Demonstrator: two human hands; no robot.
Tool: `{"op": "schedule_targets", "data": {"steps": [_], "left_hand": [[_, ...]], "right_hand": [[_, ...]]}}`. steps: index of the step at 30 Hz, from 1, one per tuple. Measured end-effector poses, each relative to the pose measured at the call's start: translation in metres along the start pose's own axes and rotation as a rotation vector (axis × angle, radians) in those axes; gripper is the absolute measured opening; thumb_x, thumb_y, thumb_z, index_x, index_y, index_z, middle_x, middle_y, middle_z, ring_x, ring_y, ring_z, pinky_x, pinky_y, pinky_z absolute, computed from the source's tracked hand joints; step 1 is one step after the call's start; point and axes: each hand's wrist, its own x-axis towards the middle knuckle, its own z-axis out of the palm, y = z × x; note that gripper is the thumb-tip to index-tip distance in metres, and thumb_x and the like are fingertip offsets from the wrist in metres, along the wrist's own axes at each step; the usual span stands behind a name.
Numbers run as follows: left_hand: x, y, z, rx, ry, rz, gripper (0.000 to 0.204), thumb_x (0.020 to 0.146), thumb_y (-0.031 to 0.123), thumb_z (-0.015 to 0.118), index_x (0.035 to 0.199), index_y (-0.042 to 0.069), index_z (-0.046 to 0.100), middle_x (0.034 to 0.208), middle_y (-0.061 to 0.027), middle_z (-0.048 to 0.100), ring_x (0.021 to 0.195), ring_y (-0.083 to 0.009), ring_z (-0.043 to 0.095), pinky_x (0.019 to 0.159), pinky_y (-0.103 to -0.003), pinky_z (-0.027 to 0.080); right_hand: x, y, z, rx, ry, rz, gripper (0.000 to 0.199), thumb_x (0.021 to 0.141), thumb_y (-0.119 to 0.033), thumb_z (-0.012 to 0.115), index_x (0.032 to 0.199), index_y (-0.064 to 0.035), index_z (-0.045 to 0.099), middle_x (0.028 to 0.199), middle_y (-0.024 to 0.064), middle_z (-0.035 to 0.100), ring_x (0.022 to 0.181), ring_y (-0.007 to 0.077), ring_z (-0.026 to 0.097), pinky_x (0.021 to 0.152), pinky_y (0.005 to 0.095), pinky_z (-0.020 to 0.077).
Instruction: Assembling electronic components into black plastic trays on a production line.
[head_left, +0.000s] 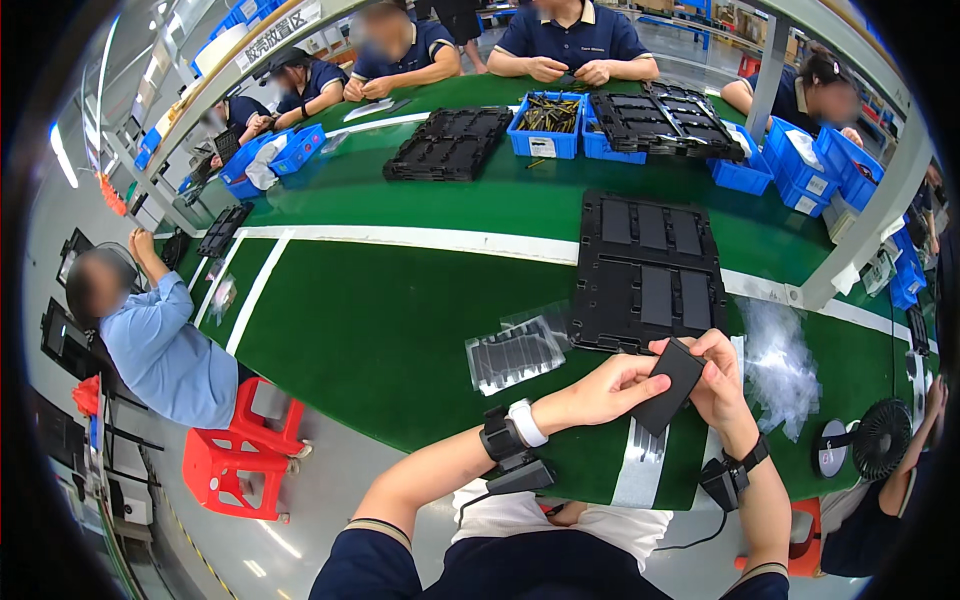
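Room: workshop, grey floor [330, 480]; co-workers in dark shirts sit beyond the black tray [598, 305], one person in light blue [165, 335] far to its left, by red stools [232, 468]. Surface: big green table [400, 320], tray flat on it, several pockets filled with dark flat slabs [658, 292]. White line [430, 238] runs left from the tray; other stacked black trays [448, 145] and a blue bin [543, 146] of small parts lie past its far side. Heap of clear film [780, 365] just right of the tray, clear plastic strips [515, 355] beside its near left corner, small fan [882, 440] well off its near right. Flat black piece [666, 398] is in the hands at the tray's near edge, overlapping it in view; contact can't be told. Its long axis points away from the wearer toward the tray, top leaning right. Left hand [608, 388] holds from the left, thumb pressed on the face, other fingers mostly hidden behind; right hand [717, 388] pinches the upper right edge, fingers bent. Piece lies between both sets of fingers, neither hand nearer.
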Motion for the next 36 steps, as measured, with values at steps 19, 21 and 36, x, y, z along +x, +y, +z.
{"op": "schedule_targets", "data": {"steps": [19,21,36], "left_hand": [[-0.002,0.021,0.007,0.922,-0.114,-0.11,0.02,0.067,0.017,0.072,0.081,0.006,0.062,0.072,-0.0039,0.057,0.063,-0.0153,0.055,0.055,-0.026,0.045],[-0.003,0.027,0.012,0.975,-0.086,-0.162,0.021,0.066,0.018,0.072,0.082,0.008,0.062,0.072,-0.0037,0.056,0.062,-0.0146,0.055,0.054,-0.026,0.044],[-0.004,0.023,0.013,1.02,-0.129,-0.197,0.024,0.063,0.022,0.073,0.082,0.012,0.061,0.071,-0.0012,0.055,0.068,-0.018,0.057,0.058,-0.03,0.046]], "right_hand": [[-0.089,-0.042,0.022,-1.463,-0.09,0.075,0.029,0.064,-0.017,0.071,0.089,-0.006,0.059,0.105,0.0071,0.058,0.103,0.025,0.051,0.088,0.037,0.0408],[-0.091,-0.042,0.016,-1.47,-0.1,0.103,0.028,0.064,-0.018,0.071,0.088,-0.0068,0.062,0.107,0.0068,0.058,0.105,0.026,0.051,0.089,0.0381,0.0406],[-0.093,-0.016,0.014,-1.419,-0.134,-0.087,0.039,0.06,-0.012,0.071,0.097,-0.0066,0.062,0.111,0.009,0.053,0.097,0.0271,0.051,0.078,0.0359,0.0454]]}}
